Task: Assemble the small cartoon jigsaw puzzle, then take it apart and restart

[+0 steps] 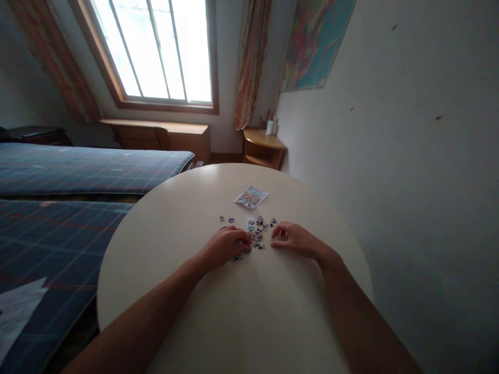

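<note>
A small heap of loose jigsaw pieces [257,231] lies near the middle of a round cream table [187,218]. My left hand [226,245] rests on the left side of the heap, fingers curled down over several pieces. My right hand [292,239] lies just right of the heap, fingers bent in a pinch at its edge; what they hold is too small to see. Beyond the heap lies a small colourful printed packet [251,197], flat on the table.
A wall runs close along the table's right side. Two beds with blue plaid covers [78,171] stand to the left, a white paper [17,306] on the near one. A wooden corner shelf [263,147] and a low cabinet [163,134] sit under the window.
</note>
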Tool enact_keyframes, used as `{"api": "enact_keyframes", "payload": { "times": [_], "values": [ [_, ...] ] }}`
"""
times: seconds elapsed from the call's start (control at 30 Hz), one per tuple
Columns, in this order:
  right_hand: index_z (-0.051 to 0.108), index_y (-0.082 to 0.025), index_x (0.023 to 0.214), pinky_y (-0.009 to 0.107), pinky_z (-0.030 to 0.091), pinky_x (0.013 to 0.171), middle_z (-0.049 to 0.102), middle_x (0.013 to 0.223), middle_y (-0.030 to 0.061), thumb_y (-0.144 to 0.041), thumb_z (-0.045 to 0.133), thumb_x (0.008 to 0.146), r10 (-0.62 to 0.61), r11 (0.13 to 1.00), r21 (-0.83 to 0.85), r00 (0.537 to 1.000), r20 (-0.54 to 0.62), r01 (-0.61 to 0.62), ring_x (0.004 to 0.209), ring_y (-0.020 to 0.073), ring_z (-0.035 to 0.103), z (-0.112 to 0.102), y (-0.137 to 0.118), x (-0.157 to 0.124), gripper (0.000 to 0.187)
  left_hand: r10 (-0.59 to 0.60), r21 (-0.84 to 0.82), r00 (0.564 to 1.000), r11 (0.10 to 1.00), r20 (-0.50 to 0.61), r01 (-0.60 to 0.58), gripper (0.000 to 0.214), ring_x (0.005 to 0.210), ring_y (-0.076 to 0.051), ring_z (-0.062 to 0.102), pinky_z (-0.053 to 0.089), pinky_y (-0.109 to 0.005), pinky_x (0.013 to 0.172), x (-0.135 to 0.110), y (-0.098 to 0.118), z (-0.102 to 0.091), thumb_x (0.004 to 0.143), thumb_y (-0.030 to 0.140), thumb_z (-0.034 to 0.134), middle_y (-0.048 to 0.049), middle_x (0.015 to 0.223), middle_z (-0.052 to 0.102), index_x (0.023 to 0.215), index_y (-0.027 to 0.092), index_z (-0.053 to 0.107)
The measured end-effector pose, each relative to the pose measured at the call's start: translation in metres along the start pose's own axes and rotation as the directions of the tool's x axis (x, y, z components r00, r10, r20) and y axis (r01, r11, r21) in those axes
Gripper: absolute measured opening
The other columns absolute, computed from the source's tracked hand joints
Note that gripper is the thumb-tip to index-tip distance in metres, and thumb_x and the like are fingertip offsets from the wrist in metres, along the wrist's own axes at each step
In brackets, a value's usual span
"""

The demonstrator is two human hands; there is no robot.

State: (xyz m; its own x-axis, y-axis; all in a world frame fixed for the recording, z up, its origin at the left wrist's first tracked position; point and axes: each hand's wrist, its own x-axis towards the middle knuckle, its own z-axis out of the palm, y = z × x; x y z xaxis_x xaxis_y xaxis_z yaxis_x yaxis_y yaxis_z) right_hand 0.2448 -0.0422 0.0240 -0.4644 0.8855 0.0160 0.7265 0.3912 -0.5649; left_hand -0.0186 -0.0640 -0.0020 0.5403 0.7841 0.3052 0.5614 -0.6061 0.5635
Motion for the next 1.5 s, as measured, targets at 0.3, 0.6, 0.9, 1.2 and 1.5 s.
{"api": "enact_keyframes", "payload": {
  "times": [0.3, 0.6, 0.9, 1.2, 1.5],
  "values": [
    [0.072, -0.017, 0.081, 0.024, 0.042, 0.062, 0.064, 0.073, 0.0015, -0.029, 0.071, 0.078, -0.063, 0.998, 0.018, 0.994, -0.086, 0.064, 0.065, 0.0132, 0.057, 0.01, -0.011, 0.006, 0.012, -0.007, 0.122, 0.998, 0.992, -0.056, 0.013, 0.016, 0.096, -0.022, 0.064, 0.046, -0.035, 0.09, 0.0, -0.002, -0.01, 0.089, 0.034, 0.064, -0.0035, 0.1, 0.073, 0.1, 0.025, 0.072],
    [0.073, -0.019, 0.079, 0.022, 0.04, 0.059, 0.065, 0.07, 0.0001, -0.026, 0.069, 0.08, -0.16, 0.987, 0.026, 0.987, -0.016, 0.16, 0.063, 0.012, 0.056, 0.014, -0.018, 0.005, 0.008, -0.144, 0.212, 0.983, 0.963, -0.112, 0.165, 0.013, 0.085, -0.021, 0.063, 0.049, -0.033, 0.08, -0.008, -0.025, -0.035, 0.086, 0.031, 0.061, -0.0033, 0.087, 0.071, 0.092, 0.022, 0.069],
    [0.075, -0.021, 0.083, 0.024, 0.044, 0.067, 0.068, 0.081, 0.0022, -0.012, 0.063, 0.077, -0.161, 0.987, -0.024, 0.985, -0.065, 0.16, 0.069, 0.0128, 0.059, 0.011, -0.013, 0.004, 0.016, -0.103, 0.219, 0.991, 0.972, 0.082, 0.083, 0.038, 0.101, -0.026, 0.059, 0.044, -0.038, 0.092, -0.013, -0.018, -0.039, 0.073, 0.056, 0.075, -0.006, 0.103, 0.065, 0.093, 0.025, 0.071],
    [0.072, -0.019, 0.103, 0.028, 0.046, 0.078, 0.066, 0.091, 0.0064, -0.03, 0.068, 0.084, -0.276, 0.961, -0.048, 0.954, -0.115, 0.272, 0.081, 0.0169, 0.061, 0.031, -0.042, 0.007, 0.022, -0.091, 0.13, 0.993, 0.988, 0.08, 0.08, 0.027, 0.098, -0.025, 0.059, 0.047, -0.034, 0.084, -0.013, -0.019, -0.036, 0.071, 0.038, 0.08, -0.0042, 0.093, 0.066, 0.087, 0.022, 0.065],
    [0.071, -0.019, 0.091, 0.029, 0.044, 0.081, 0.069, 0.087, 0.0055, -0.027, 0.069, 0.085, -0.377, 0.926, -0.04, 0.912, -0.161, 0.375, 0.086, 0.0178, 0.061, 0.054, -0.051, 0.015, 0.01, -0.117, -0.089, 0.99, 0.988, 0.081, 0.124, 0.011, 0.078, -0.017, 0.064, 0.047, -0.028, 0.075, -0.009, -0.006, -0.035, 0.083, 0.03, 0.066, -0.0019, 0.085, 0.071, 0.084, 0.019, 0.065]
  ]
}}
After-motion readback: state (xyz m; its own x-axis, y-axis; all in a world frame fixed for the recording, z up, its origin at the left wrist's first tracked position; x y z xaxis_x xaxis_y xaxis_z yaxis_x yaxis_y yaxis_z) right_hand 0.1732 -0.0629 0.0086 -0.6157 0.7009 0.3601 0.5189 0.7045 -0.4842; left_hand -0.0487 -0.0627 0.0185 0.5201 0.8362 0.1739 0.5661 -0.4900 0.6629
